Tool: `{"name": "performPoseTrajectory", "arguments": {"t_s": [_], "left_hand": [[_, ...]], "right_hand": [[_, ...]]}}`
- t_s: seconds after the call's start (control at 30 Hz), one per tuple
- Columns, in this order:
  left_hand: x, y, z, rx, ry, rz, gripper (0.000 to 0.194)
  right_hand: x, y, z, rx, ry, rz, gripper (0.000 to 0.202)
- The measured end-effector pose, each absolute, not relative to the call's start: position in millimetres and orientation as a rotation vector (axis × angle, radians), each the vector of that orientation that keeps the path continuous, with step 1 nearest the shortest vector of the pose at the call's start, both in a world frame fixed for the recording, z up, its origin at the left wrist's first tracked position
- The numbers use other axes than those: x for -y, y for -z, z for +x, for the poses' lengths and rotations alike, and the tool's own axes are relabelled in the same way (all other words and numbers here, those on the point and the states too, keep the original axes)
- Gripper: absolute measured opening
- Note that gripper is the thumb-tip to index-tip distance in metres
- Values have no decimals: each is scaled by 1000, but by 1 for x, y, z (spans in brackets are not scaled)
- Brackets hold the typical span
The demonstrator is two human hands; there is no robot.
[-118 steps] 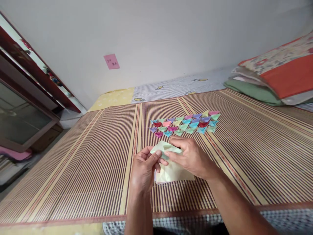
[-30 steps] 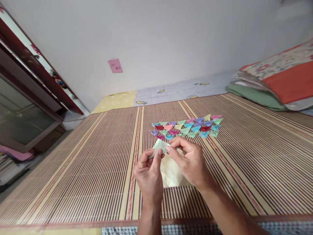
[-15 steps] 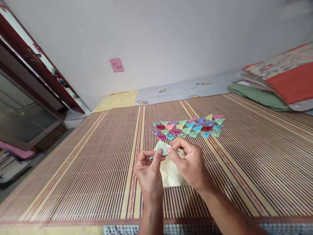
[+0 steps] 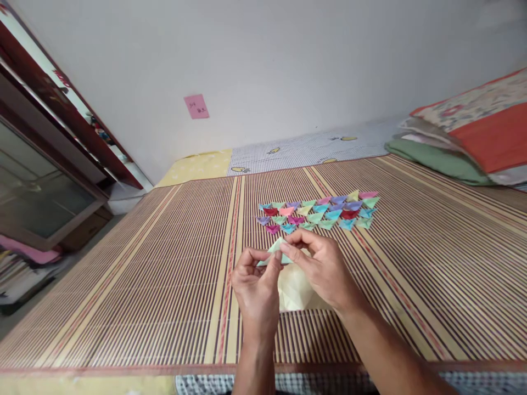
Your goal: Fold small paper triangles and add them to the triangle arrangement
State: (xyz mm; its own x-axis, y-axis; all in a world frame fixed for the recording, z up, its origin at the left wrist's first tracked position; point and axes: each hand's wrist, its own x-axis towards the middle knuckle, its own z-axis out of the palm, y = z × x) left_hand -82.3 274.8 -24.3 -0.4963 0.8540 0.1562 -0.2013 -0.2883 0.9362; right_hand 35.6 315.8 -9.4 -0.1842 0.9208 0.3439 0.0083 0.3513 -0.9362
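A small folded piece of pale green paper [image 4: 276, 246], roughly triangular, is held up between both hands. My left hand [image 4: 257, 282] pinches it from the left, thumb across its front. From the right, my right hand [image 4: 321, 266] grips it near the top with thumb and forefinger. Fingers cover parts of the paper. Below and behind the hands lies a creased pale yellow sheet [image 4: 294, 288], partly hidden by them. Just beyond are rows of small folded paper boats [image 4: 316, 217] in many colours.
The striped bamboo mat [image 4: 173, 274] covers the bed. Folded bedding [image 4: 486, 142] is stacked at the right. A pink note [image 4: 196, 106] is stuck on the wall [image 4: 288, 66]. A glass-fronted cabinet [image 4: 37, 186] stands at the left.
My right hand's fingers have moved from the paper's right side to its top point. Both hands and the paper have shifted slightly; more of the paper is covered.
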Motion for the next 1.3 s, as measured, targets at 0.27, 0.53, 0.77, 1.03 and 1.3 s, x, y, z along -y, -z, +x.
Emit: {"name": "performPoseTrajectory", "arguments": {"t_s": [0.27, 0.53, 0.77, 1.03, 1.3], "left_hand": [[-276, 24, -79, -1120, -1839, 883, 37], [-275, 25, -82, -1136, -1790, 870, 37], [-276, 20, -102, -1062, -1480, 1000, 31], [-276, 27, -99, -1071, -1500, 923, 24], [-280, 25, -91, -1046, -1620, 727, 22]], "right_hand": [[-318, 12, 36, 1450, -1044, -881, 20], [-322, 16, 40, 1418, -1070, -860, 19], [-324, 7, 52, 1619, -1184, -828, 17], [-321, 4, 45, 1575, -1229, -844, 14], [-319, 8, 39, 1446, -1266, -825, 21]]}}
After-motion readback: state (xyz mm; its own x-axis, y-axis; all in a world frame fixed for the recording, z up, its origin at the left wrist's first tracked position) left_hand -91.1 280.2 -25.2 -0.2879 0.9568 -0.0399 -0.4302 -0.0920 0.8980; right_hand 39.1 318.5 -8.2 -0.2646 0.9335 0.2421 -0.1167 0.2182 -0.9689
